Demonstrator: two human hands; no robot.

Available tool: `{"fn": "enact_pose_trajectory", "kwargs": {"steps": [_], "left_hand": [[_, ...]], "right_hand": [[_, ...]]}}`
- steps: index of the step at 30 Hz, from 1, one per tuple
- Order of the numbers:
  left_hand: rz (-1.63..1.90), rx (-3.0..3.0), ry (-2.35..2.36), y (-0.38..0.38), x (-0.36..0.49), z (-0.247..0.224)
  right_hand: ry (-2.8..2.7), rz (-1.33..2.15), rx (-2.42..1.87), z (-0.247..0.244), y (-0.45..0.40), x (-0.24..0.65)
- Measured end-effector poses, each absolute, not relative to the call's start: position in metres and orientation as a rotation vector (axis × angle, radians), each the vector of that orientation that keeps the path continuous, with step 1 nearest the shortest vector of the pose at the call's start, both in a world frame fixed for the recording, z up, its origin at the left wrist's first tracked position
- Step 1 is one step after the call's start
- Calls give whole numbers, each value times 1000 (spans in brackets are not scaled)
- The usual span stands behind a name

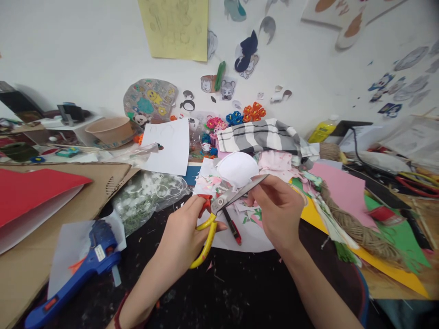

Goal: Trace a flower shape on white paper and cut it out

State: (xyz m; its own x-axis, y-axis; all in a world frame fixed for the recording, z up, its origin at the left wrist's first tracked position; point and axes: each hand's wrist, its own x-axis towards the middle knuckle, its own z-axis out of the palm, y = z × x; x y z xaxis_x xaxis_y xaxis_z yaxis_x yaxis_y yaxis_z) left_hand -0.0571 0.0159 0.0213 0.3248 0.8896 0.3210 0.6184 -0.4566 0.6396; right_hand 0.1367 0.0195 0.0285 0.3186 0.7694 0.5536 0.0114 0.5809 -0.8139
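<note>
A pair of scissors [220,201] with yellow handles lies in my left hand [181,233], its blades pointing up and to the right. A small red piece [206,203] shows by my left fingertips; its kind is unclear. My right hand [279,210] is closed at the blade tips, thumb and fingers pinched together. Whether it grips the blade or a small scrap is hidden. Just behind the blades is a white rounded piece [238,169]. Below the scissors, a black and red pen [232,227] rests on white paper [247,242] among small cut scraps.
A blue hot glue gun [98,256] lies at the left, beside cardboard [85,205] and a red sheet [30,192]. A plastic bag of white flowers [147,196] sits behind my left hand. Coloured sheets and twine [356,224] cover the right side; checked cloth [257,137] lies behind.
</note>
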Motion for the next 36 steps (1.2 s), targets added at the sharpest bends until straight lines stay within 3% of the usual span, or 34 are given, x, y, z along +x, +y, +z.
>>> {"fn": "enact_pose_trajectory", "kwargs": {"steps": [36], "left_hand": [[908,2303,1342,18,-58,19]], "right_hand": [[-1030,683,-815,32,24,144]]}}
